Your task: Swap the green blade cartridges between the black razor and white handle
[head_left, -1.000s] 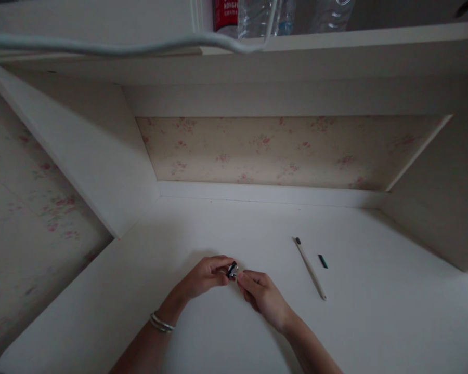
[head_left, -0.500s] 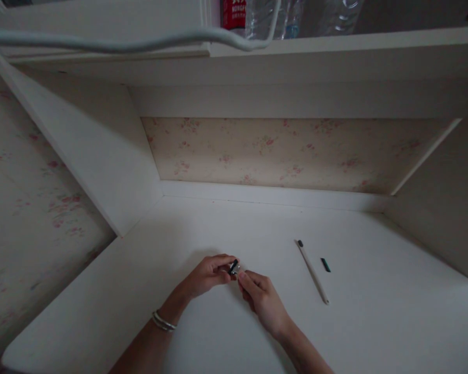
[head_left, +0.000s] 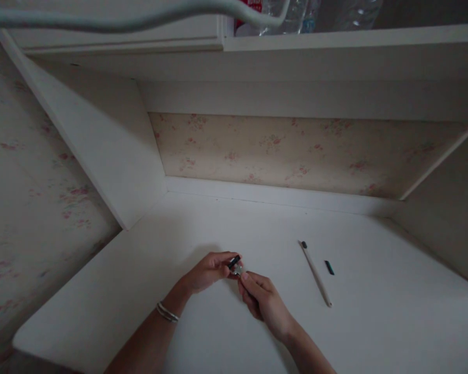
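Over the white desk [head_left: 218, 332], both hands meet around small parts. My left hand [head_left: 207, 271], wearing bracelets at the wrist, is closed on a small black bar-shaped piece [head_left: 234, 261] between thumb and fingers. A small shiny metallic piece [head_left: 238, 270] sits against the bar's lower right side. My right hand [head_left: 264, 298] pinches at this shiny piece from the right, thumb on top; its exact kind cannot be made out. Apart from the hands, on the right, lie a slim white stick [head_left: 315, 275] with a dark end and a short dark green strip [head_left: 329, 267].
A white shelf [head_left: 335, 41] with clear plastic bottles [head_left: 308, 18] and a red-labelled one overhangs the desk. A pale thick cable or tube [head_left: 101, 22] crosses in front of it. White side panels [head_left: 89, 140] and flowered wallpaper [head_left: 276, 150] border the desk.
My view has shifted slightly, moving the desk and shelf a little to the right in the picture. The black bar has turned a little in my left fingers; both hands stay together.
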A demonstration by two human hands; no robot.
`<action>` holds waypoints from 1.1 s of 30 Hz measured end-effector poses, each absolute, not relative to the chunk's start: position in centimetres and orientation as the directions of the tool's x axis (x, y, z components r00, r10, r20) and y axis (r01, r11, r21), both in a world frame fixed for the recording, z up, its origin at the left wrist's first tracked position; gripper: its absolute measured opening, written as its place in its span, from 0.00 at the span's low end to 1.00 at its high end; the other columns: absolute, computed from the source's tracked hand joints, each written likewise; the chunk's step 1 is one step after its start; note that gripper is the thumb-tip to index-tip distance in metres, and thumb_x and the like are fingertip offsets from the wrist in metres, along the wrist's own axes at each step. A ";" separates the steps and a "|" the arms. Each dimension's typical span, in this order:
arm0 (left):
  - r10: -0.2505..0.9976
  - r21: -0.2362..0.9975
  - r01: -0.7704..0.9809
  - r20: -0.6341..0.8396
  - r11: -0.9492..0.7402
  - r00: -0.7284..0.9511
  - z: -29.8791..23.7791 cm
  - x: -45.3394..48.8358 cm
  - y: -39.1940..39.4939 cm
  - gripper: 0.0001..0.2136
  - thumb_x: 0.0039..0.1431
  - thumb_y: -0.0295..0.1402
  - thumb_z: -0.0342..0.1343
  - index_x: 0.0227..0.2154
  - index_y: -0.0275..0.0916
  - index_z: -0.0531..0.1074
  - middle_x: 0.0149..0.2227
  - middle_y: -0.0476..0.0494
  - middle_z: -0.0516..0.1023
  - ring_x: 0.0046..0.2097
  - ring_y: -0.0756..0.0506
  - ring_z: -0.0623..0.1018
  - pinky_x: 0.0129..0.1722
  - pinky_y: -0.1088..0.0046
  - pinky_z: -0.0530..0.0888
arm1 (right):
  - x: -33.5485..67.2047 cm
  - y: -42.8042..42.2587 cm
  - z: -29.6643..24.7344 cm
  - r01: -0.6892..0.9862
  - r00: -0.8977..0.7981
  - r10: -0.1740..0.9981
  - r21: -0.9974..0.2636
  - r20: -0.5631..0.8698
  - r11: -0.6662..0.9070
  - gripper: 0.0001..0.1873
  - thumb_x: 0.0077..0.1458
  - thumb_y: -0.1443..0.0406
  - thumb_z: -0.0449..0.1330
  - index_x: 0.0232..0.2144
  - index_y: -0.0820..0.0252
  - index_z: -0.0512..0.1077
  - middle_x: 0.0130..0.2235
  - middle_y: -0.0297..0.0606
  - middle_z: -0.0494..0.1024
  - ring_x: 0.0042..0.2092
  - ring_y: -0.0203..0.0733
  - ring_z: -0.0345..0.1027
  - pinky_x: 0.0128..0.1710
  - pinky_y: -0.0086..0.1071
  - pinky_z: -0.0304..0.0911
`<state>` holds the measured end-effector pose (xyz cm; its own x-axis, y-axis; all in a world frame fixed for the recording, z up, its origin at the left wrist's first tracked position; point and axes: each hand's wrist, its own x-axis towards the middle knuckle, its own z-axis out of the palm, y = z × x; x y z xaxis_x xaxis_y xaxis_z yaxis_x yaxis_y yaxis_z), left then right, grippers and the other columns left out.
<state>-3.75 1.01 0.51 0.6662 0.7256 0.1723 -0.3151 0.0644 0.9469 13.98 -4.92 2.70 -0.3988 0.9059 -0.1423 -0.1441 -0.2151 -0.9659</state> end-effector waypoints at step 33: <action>0.680 0.904 -0.388 0.171 0.179 0.713 1.0 -3.3 0.5 0.23 0.48 0.47 0.62 0.39 0.31 0.73 0.35 0.43 0.68 0.39 0.46 0.70 0.46 0.65 0.68 | 13.6 -5.2 2.6 -0.162 -0.336 0.927 -0.959 -0.169 -0.234 0.26 0.54 0.44 0.53 0.20 0.59 0.59 0.15 0.23 0.52 0.15 0.26 0.38 0.13 0.25 0.32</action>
